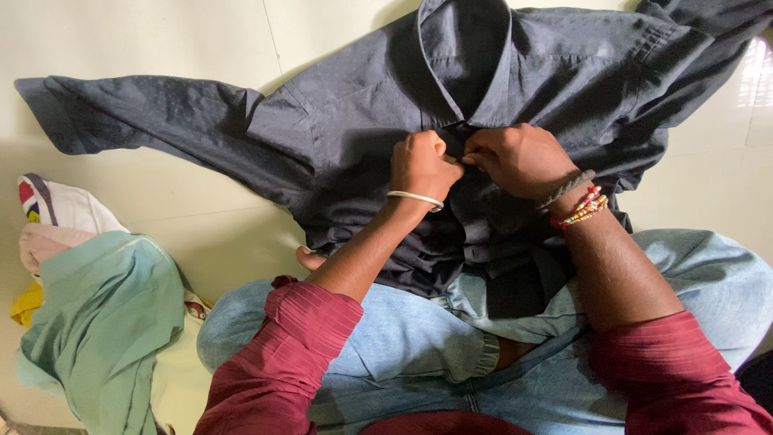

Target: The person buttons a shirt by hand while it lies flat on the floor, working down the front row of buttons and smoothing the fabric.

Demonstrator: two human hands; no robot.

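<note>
Home: tiled floor point(201, 217), clothes pile point(97, 306)

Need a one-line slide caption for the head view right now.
Seated person's left hand and right hand pinch the front placket of a dark grey shirt spread on the floor.

There were no packages, labels, signs or screens to see in the view.

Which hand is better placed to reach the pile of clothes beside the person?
Probably the left hand: the pile lies on the left side. The right hand is farther away; both pinch the shirt.
</note>
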